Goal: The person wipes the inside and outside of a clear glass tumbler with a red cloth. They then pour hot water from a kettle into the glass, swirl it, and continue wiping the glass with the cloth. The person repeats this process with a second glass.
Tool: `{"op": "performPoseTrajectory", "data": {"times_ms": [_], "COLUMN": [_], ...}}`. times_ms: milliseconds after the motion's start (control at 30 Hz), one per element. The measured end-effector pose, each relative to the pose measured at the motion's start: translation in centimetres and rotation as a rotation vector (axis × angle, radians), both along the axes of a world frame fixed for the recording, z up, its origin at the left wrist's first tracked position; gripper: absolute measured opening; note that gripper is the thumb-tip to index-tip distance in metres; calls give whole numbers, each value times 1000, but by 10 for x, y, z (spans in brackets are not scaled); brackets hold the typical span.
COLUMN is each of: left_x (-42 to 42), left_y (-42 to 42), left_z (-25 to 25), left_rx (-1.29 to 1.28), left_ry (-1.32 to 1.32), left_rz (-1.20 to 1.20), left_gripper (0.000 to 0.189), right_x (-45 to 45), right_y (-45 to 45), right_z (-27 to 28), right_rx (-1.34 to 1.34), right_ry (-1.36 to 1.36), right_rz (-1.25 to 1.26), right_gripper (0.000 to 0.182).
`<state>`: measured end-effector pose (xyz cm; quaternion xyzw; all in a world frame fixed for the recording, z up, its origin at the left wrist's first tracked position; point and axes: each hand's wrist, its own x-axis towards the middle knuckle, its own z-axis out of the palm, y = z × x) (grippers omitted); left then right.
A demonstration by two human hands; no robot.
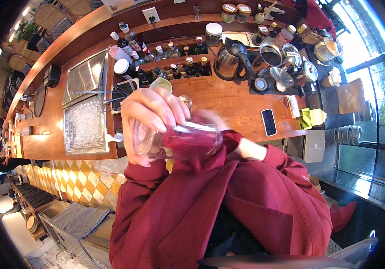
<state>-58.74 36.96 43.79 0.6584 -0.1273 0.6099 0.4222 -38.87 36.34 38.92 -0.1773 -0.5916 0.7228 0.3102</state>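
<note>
A clear drinking glass lies roughly sideways in front of my chest. My left hand wraps its fingers over the glass, with the thumb underneath. On the glass's far right side, my right hand is blurred and partly hidden behind it. Dark red cloth bunches at that hand and against the glass, close in colour to my jacket. How much cloth is inside the glass cannot be told. Just beyond my left knuckles stands a pale spouted bowl, and a small glass vessel is partly covered by the fingers.
An ice bin is set into the wooden counter at left. Several bottles line the back. An electric kettle stands beside a black mat with metal vessels. A smartphone lies near the counter's front edge.
</note>
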Motion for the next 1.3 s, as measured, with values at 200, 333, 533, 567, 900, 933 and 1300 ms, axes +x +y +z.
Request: {"op": "performPoseTrajectory", "data": {"times_ms": [200,333,533,567,900,933,1300], "left_x": [-1,-3,43,39,3,3,34], "left_y": [18,-3,-40,-40,-20,-10,-9], "left_z": [-25,-35,-48,-50,-40,-44,-95], "left_rx": [-226,-692,-869,-864,-568,-518,-964], "left_ry": [-215,-213,-451,-434,-146,-126,-366], "left_rz": [-96,706,625,607,91,-31,377], "left_gripper": [72,109,125,122,119,120,88], "right_x": [-2,-3,9,10,-10,-6,7], "right_y": [-21,15,44,36,-25,-28,26], "right_z": [-15,-3,0,-2,-30,-30,-39], "right_rx": [-477,424,1598,1486,-507,-633,186], "right_ry": [26,-141,-171,-196,29,31,-210], "right_rz": [46,-406,-665,-658,-4,79,-448], "right_gripper": [24,26,26,31,53,51,33]}}
